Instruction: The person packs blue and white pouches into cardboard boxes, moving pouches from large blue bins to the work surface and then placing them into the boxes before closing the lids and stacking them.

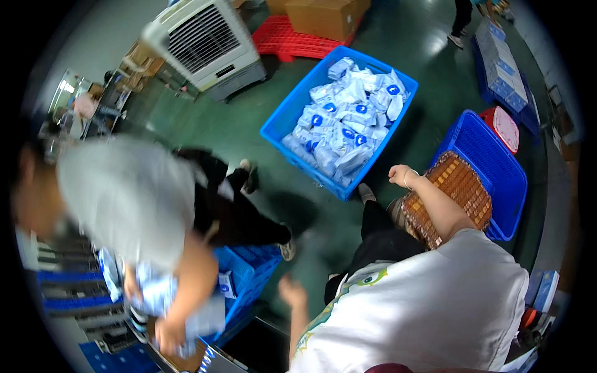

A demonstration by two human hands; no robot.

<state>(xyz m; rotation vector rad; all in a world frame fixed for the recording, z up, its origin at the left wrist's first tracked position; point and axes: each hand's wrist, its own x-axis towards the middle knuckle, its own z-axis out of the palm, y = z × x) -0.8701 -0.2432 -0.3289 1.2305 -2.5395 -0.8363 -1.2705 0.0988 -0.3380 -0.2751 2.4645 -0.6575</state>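
My left hand (291, 291) hangs beside the blue crate at the co-worker's side. Motion blurs its fingers, and no object shows in it. My right hand (403, 176), with a bracelet at the wrist, is loosely curled with nothing visible in it. It is held above the floor between a big blue bin (270, 132) and a seat covered with a brown beaded mat (457, 189). Many white-and-blue soft packs (348, 112) fill that bin. Neither hand touches a pack.
On the left a co-worker in a grey shirt (130, 199) bends over packs, blurred. A blue crate (249, 273) stands beside them. An empty blue basket (497, 168) lies behind the seat. Farther off are an air cooler (208, 46), a red pallet (280, 37) and a cardboard box (323, 18).
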